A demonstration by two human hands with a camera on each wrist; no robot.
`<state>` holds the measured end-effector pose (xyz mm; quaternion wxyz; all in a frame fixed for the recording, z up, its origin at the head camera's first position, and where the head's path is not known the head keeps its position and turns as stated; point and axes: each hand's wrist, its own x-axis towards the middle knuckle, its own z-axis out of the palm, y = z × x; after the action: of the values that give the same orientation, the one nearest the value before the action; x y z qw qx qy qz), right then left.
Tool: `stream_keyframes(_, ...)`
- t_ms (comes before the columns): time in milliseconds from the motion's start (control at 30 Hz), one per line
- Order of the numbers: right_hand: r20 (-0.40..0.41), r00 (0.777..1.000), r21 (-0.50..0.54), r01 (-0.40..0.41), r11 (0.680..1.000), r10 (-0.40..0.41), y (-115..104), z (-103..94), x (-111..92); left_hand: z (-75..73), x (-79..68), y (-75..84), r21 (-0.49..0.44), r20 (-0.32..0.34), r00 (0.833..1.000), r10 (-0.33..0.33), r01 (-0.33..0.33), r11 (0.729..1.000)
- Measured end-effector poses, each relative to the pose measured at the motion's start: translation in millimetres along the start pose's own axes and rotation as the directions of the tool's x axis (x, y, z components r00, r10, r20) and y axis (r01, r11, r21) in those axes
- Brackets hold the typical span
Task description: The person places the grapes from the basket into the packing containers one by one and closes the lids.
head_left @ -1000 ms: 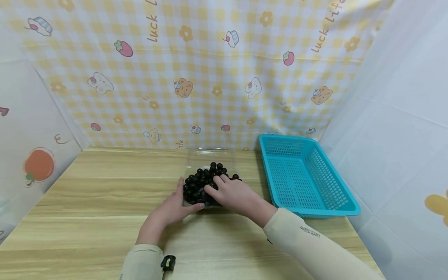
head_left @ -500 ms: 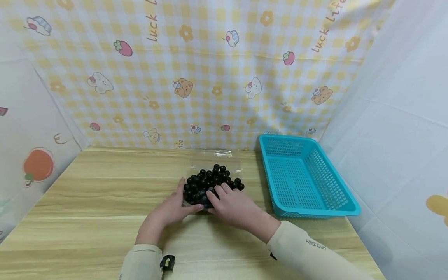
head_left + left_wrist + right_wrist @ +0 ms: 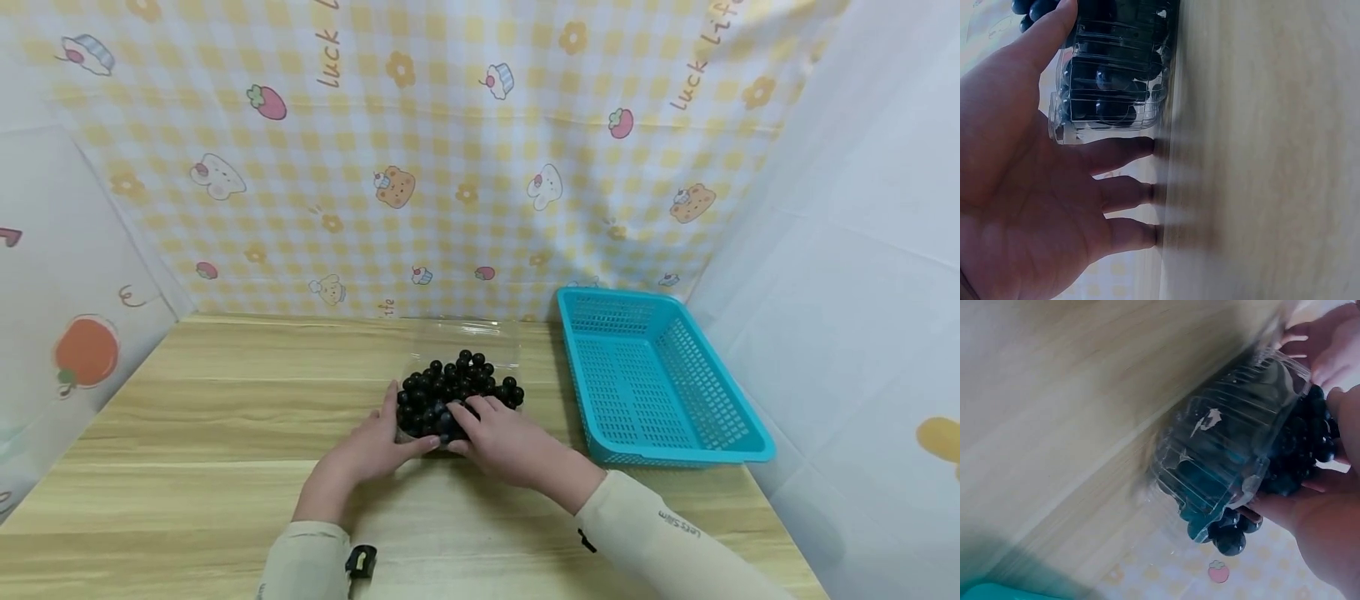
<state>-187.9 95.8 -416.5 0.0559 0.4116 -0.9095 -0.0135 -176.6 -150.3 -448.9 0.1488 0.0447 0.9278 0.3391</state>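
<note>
Dark grapes (image 3: 450,379) lie heaped in a clear plastic box (image 3: 1110,87), its transparent lid (image 3: 465,333) folded back toward the wall. My left hand (image 3: 369,450) is spread at the box's near left corner, thumb along the front rim. In the left wrist view its other fingers are nearly straight, with tips down at the table. My right hand (image 3: 506,443) reaches over the near right side, thumb and curled fingers round part of the grape bunch. The right wrist view shows grapes (image 3: 1297,440) between them; some fingertips are hidden.
A turquoise perforated basket (image 3: 592,400) stands to the right of the box on the wooden table (image 3: 225,417). A checked cloth (image 3: 465,167) hangs behind the table, and a white sheet (image 3: 847,275) hangs on the right.
My right hand has drawn slightly back toward me and sunk at the box's front. The box with the grapes has shifted slightly right. My left hand has hardly moved.
</note>
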Motion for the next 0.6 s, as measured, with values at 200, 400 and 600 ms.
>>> stream_keyframes(200, 0.139, 0.988, 0.220, -0.099, 0.970, 0.070, 3, -4.0, -3, -1.5, -1.3, 1.5, -0.002, 0.006, 1.000, 0.000, 0.000, 1.000)
stream_keyframes(400, 0.147, 0.986, 0.179, -0.102, 0.978, 0.075, 0, -5.6, 9, -3.6, -3.0, 3.5, -0.007, 0.014, 1.000, 0.008, -0.008, 1.000)
stream_keyframes(600, 0.093, 0.982, 0.039, -0.171, 0.984, 0.167, -9, -2.7, 20, -4.8, -3.4, 4.3, -0.016, 0.018, 1.000, 0.006, -0.006, 1.000)
